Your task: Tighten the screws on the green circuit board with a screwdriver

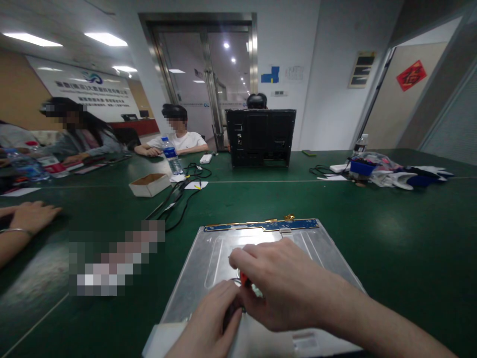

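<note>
A flat silver display panel (216,248) lies back side up in front of me, with a narrow blue circuit board (261,226) along its far edge. My right hand (283,283) is closed over the panel's middle around an orange-red object (245,279); most of it is hidden by the fingers. My left hand (212,318) meets the right one, fingers curled together low over the panel. A thin dark wire shows by its fingertips, but what those fingers pinch is hidden. White plastic-like sheeting (164,335) lies at the panel's near left corner.
A black monitor casing (261,136) stands at the far side of the green table (402,238). Left of me are a small open box (149,186), a water bottle (170,155) and black cables (182,211). Another person's hand (35,219) rests at left. Gloves and bags (395,174) lie right.
</note>
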The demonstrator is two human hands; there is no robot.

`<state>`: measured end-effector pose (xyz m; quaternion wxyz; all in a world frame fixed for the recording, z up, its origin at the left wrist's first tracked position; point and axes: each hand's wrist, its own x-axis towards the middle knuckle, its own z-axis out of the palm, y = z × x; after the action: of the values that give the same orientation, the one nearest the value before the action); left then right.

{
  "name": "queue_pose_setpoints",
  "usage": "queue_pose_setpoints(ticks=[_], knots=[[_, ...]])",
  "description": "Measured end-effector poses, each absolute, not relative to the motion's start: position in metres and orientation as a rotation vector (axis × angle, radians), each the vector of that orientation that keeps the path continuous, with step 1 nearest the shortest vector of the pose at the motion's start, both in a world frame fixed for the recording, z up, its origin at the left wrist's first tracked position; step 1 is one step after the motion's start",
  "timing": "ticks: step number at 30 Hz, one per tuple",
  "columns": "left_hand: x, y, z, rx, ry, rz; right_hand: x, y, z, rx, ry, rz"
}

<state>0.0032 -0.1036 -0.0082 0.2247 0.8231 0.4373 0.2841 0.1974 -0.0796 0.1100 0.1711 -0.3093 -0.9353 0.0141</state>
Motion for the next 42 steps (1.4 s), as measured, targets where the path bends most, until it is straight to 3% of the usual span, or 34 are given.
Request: queue_pose_setpoints(ticks=[42], knots=[[0.0039,-0.1033,-0.006,2.293,1.178,0.785,0.1971,-0.0804,0.1119,-0.897,-2.67,0.009]])
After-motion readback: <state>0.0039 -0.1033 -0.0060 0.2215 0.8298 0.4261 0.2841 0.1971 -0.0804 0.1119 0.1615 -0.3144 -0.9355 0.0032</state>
